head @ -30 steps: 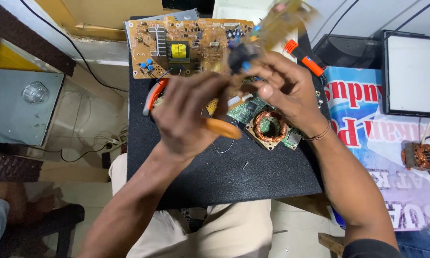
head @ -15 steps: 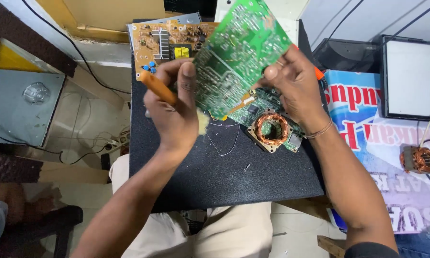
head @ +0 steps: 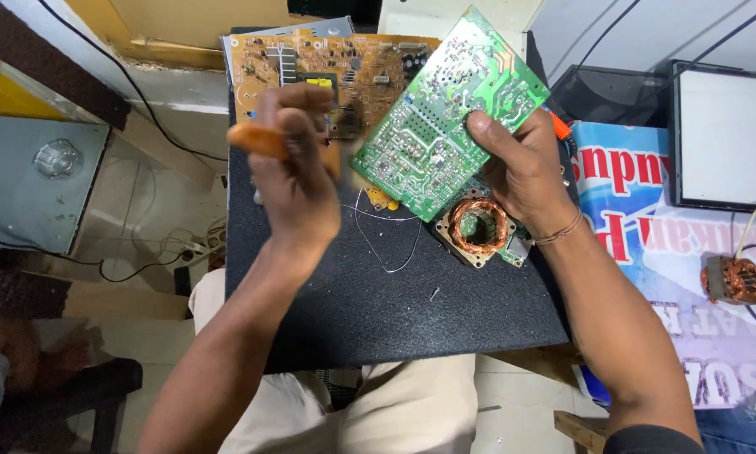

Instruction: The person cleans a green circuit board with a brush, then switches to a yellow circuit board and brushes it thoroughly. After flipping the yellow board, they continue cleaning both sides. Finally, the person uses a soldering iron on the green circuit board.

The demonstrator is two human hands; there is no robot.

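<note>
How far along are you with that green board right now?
Looks done: the green circuit board is off the mat, held solder side up in the right hand. In hand: the left hand closes its grip on an orange-handled tool, tip blurred and apart from the board. Left: no contact with the solder side yet; the brown circuit board and copper coil lie untouched on the black mat.

Even, fairly bright light is falling from above, leaving only soft shadows on the dark mat. The left hand at ten o'clock is smearing with motion blur. The green circuit board is staying sharp. White surfaces at two o'clock are glaring slightly; edges are bending outward.
</note>
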